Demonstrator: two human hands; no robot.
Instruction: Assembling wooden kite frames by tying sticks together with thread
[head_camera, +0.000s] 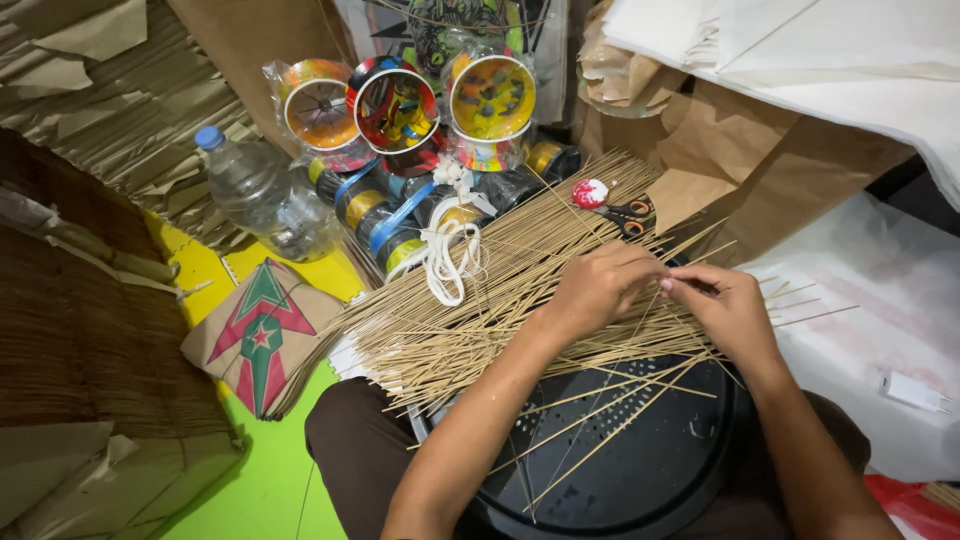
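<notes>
down low, both forearms reach forward over a round black tray (640, 470) resting on the person's lap. the left hand (598, 288) lies palm-down with fingers curled, pressing on a big fan of thin bamboo sticks (470, 310) spread just beyond the tray's far rim. the right hand (728, 308) sits beside it, thumb and fingertips pinched on the end of one stick, wrist slightly bent. a few loose sticks cross the tray. beyond the tray lie orange-handled scissors (625, 215), a coil of white string (448, 258), taped rolls and colourful spools (400, 105); to its far left, a clear plastic bottle (255, 190) and a folded paper kite (258, 335).
</notes>
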